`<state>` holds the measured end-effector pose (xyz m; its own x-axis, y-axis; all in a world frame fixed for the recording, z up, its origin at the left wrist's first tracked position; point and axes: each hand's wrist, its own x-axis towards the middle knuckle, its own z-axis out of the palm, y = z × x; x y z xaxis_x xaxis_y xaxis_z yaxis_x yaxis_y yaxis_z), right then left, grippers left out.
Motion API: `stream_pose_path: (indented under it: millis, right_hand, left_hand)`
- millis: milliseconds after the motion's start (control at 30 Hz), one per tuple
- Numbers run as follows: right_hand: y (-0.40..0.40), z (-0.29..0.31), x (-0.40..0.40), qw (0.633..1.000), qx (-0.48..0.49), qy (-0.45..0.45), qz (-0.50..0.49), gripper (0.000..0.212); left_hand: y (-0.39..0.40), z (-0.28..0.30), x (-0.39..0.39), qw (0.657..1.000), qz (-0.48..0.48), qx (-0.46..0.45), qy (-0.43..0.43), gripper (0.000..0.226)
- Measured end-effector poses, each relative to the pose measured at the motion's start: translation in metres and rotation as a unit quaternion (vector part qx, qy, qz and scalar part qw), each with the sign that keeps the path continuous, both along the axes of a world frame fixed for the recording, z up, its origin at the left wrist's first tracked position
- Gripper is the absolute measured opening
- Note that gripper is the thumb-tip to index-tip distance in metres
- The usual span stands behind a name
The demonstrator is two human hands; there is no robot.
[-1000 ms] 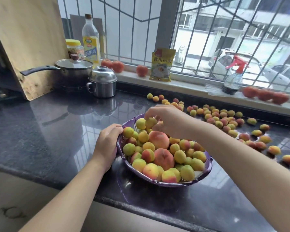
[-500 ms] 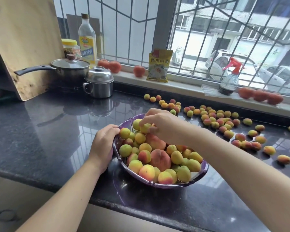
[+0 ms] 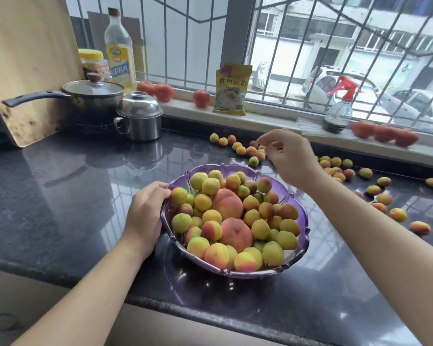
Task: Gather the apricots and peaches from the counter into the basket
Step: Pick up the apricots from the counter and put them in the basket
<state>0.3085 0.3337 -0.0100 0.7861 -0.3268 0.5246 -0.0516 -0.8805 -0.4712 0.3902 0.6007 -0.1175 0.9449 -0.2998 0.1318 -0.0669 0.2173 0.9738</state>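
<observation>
The purple basket (image 3: 299, 213), heaped with apricots and peaches, is gripped at its left rim by the left hand (image 3: 145, 216), while the right hand (image 3: 289, 156) is held empty with loosely spread fingers above loose apricots (image 3: 250, 151) on the far desk (image 3: 60, 196).

A purple scalloped basket (image 3: 295, 258) is sitting upright on the dark counter (image 3: 60, 196), heaped with yellow-orange apricots (image 3: 211, 216) and two larger pink peaches (image 3: 229, 204). More loose apricots (image 3: 250, 151) are lying scattered behind and right of it.
</observation>
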Motion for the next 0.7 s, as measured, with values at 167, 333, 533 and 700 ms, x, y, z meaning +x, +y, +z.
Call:
stream_pose_path:
  millis: [167,333,533,700]
  right_hand:
    - [-0.072,-0.043,0.008,0.982,0.050,0.128,-0.128,0.033]
    - [-0.072,-0.090,0.041,0.972,0.005,0.211,-0.099,0.040]
    - [-0.070,-0.102,0.082,0.978,-0.065,0.159,-0.119,0.041]
    - [-0.077,-0.102,0.099,0.972,-0.085,0.175,-0.133,0.041]
  left_hand:
    - [-0.003,-0.001,0.003,1.000,-0.013,-0.010,0.005,0.037]
    - [-0.004,-0.001,0.006,1.000,-0.014,-0.012,0.011,0.036]
    - [-0.005,-0.001,0.005,1.000,-0.008,-0.014,0.009,0.031]
    - [-0.004,-0.002,0.005,1.000,-0.005,-0.009,0.004,0.033]
